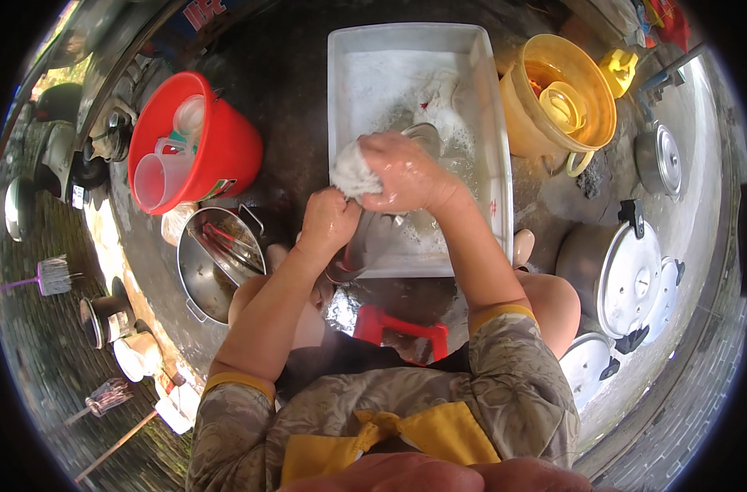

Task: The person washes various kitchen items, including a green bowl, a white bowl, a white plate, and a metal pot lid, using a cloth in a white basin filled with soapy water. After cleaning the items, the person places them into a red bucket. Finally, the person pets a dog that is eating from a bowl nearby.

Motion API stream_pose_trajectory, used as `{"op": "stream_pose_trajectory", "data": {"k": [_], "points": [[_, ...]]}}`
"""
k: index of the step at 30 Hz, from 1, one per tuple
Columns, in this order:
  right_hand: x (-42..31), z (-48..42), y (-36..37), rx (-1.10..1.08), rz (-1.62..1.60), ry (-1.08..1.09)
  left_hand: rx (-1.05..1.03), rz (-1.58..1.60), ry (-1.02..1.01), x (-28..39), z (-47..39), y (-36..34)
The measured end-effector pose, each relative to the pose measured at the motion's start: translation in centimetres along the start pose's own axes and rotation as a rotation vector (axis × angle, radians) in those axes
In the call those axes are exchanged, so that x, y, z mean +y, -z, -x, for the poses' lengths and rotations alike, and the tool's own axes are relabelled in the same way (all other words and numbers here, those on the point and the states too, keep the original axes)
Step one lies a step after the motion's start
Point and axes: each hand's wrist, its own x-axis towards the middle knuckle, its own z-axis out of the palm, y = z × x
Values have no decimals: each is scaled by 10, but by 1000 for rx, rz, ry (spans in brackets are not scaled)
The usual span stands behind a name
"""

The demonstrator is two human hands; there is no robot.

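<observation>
My right hand (404, 172) grips a wet whitish cloth (356, 172) over the near left part of a white plastic tub (502, 184). Just left of it, my left hand (331, 216) is closed on the upper end of a metal utensil (367, 237), which slants down over the tub's near left edge; its exact kind is partly hidden. Sudsy water fills the tub's bottom. In it lie a round metal vessel (427, 136), partly behind my right hand, and a pale cloth (438, 111) with a small red mark.
A red bucket (235, 141) with plastic jugs stands left, above a steel pot (185, 270) holding utensils. At right are a yellow bucket (524, 117), a yellow jug (619, 71), a lidded pot (650, 160) and a pressure cooker (632, 280). A red stool (404, 326) is beneath me.
</observation>
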Motion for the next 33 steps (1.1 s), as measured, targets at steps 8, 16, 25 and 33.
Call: {"op": "stream_pose_trajectory", "data": {"k": [8,16,25,33], "points": [[127,77,28,604,-891,-610,153,495,171,27,21,39],[183,173,-71,1016,-1723,-804,188,353,17,33,12,38],[142,156,-141,594,-890,-1241,514,712,220,36,-25,33],[108,223,-159,-531,195,-1180,637,722,412,25,-29,46]]}}
